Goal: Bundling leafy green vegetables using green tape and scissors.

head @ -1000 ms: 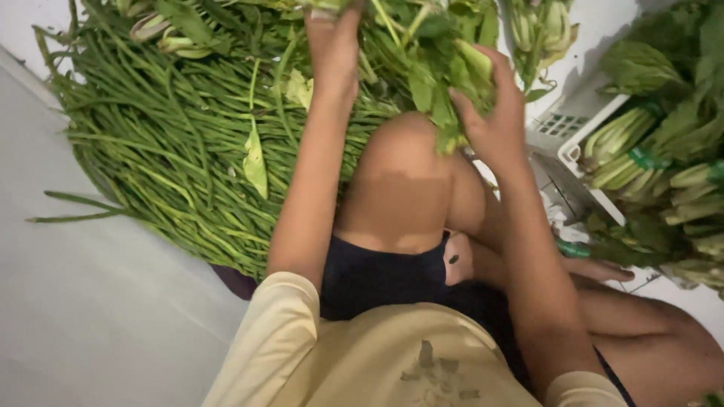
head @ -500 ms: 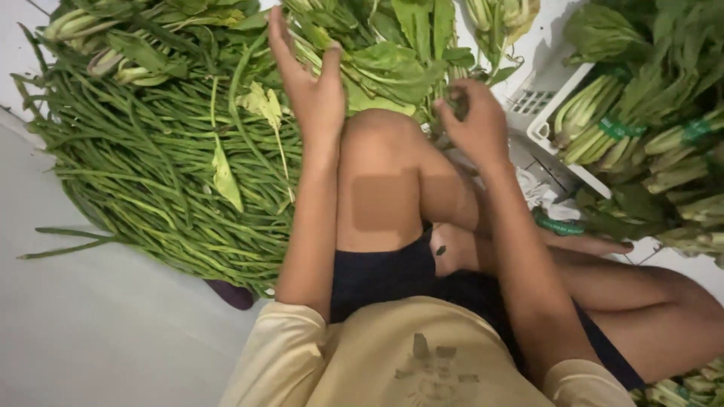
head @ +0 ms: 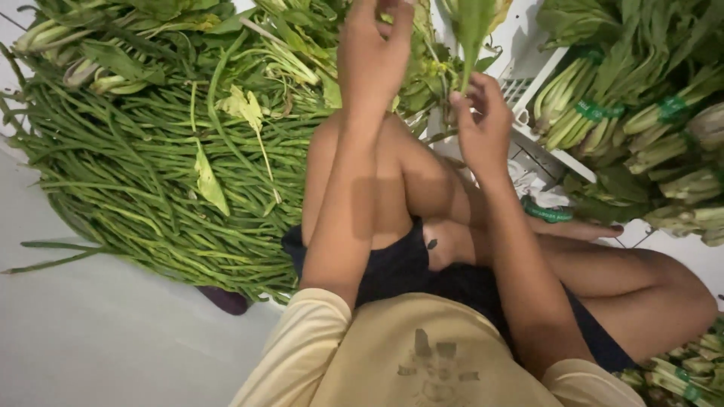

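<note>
I sit on the floor with my knees drawn up. My left hand [head: 373, 56] is raised over my knee at the top of the view, among loose leafy greens [head: 302, 45]; its fingertips are cut off by the frame edge. My right hand [head: 483, 124] is beside it, to the right, fingers pinched on the base of a leafy green stalk [head: 471, 30] that stands upright above it. Both hands are close together, just in front of my knees.
A big pile of long green beans [head: 128, 181] covers the floor on the left. A white plastic crate [head: 547, 75] holds banded bundles of greens [head: 603, 113] on the right. A green band [head: 549, 213] lies by my foot. More bundles [head: 686, 369] lie at the lower right.
Both hands have lifted off the leafy pile and come up toward the camera. My right hand now pinches a single stalk instead of resting on the leaves.
</note>
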